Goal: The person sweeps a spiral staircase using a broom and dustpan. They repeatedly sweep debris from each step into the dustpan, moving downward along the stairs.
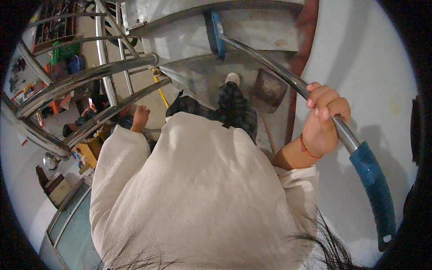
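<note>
My right hand (325, 118) grips the metal shaft of a broom (273, 65), just above its blue plastic handle sleeve. The blue broom head (217, 33) rests on a concrete stair step (260, 27), its dark bristles facing left. My left hand (140, 118) hangs below its sleeve beside the stainless steel railing, apart from it. Its fingers look curled, but most of the palm is hidden. On the lower step near my shoe, against the wall side, lies a brown dustpan (270, 91) with a thin wooden handle (268, 131).
A stainless steel stair railing (87, 72) runs along the left. Past it, on the floor below, a person (91, 108) holds a lit phone among cluttered goods. A white wall (347, 60) with a dark red skirting band (307, 44) bounds the right. A yellow pole (160, 89) stands left.
</note>
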`<action>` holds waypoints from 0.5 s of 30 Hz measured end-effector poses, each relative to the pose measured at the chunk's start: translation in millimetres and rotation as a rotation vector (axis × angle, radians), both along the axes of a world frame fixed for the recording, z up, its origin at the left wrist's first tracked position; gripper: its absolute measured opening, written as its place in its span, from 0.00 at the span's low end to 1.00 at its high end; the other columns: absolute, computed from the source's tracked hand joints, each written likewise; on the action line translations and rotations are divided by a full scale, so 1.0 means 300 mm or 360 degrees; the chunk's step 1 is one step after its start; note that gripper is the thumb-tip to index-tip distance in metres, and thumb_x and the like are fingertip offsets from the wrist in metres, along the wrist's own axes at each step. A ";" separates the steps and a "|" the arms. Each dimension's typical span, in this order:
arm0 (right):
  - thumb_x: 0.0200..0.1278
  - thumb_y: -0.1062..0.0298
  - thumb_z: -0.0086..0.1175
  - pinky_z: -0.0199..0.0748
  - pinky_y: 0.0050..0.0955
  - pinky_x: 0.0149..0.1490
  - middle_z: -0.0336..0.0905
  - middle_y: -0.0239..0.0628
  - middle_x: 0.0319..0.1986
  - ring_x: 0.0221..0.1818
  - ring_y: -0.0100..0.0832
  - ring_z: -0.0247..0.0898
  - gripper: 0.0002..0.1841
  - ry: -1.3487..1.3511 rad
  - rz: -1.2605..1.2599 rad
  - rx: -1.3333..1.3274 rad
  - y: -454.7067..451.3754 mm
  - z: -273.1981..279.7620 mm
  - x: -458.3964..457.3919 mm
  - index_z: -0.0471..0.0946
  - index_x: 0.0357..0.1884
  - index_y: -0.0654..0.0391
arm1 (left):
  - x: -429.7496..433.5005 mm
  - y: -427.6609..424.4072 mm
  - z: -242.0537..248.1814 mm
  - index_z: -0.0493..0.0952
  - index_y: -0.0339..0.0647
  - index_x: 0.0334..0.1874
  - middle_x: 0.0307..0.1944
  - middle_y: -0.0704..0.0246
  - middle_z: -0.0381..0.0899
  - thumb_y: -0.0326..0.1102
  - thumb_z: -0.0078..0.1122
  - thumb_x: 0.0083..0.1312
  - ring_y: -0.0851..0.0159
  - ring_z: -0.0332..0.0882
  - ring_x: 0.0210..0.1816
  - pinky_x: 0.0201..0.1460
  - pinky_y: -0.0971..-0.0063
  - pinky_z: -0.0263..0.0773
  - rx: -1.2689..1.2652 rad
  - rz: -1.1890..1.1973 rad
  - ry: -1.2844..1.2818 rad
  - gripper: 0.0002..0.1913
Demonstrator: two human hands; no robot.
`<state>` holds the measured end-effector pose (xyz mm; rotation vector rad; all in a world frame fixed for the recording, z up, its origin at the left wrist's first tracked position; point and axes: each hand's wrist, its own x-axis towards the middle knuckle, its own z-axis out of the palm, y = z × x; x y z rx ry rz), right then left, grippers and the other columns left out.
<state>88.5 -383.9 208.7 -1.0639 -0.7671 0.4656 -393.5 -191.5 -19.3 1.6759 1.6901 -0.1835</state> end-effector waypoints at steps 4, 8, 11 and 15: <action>0.42 0.70 0.45 0.54 0.34 0.38 0.57 0.33 0.14 0.20 0.28 0.54 0.08 -0.0011 -0.0095 0.0022 -0.005 -0.008 -0.021 0.58 0.15 0.55 | 0.121 0.070 0.051 0.67 0.37 0.37 0.38 0.62 0.68 0.32 0.51 0.48 0.63 0.67 0.39 0.42 0.77 0.60 0.0073 0.0034 -0.0117 0.14; 0.42 0.70 0.45 0.55 0.34 0.36 0.57 0.33 0.13 0.20 0.27 0.54 0.08 -0.0030 -0.0034 0.0100 0.017 -0.010 -0.042 0.58 0.15 0.55 | 0.160 0.077 0.073 0.66 0.39 0.37 0.35 0.65 0.69 0.30 0.52 0.47 0.66 0.66 0.39 0.41 0.78 0.59 -0.0009 0.0053 -0.0078 0.14; 0.41 0.70 0.45 0.55 0.33 0.35 0.57 0.33 0.13 0.19 0.27 0.53 0.08 -0.0067 -0.0018 0.0117 0.031 -0.011 -0.061 0.57 0.15 0.55 | 0.133 0.053 0.048 0.66 0.39 0.37 0.35 0.65 0.69 0.30 0.51 0.47 0.67 0.65 0.39 0.41 0.78 0.59 -0.0206 0.0288 -0.0102 0.13; 0.40 0.69 0.48 0.58 0.34 0.31 0.60 0.33 0.13 0.18 0.28 0.55 0.10 -0.0146 -0.0057 0.0115 0.009 -0.040 -0.108 0.58 0.14 0.54 | 0.118 0.050 -0.076 0.67 0.40 0.35 0.34 0.65 0.69 0.31 0.52 0.46 0.66 0.66 0.38 0.39 0.77 0.61 -0.0003 -0.0295 -0.0001 0.13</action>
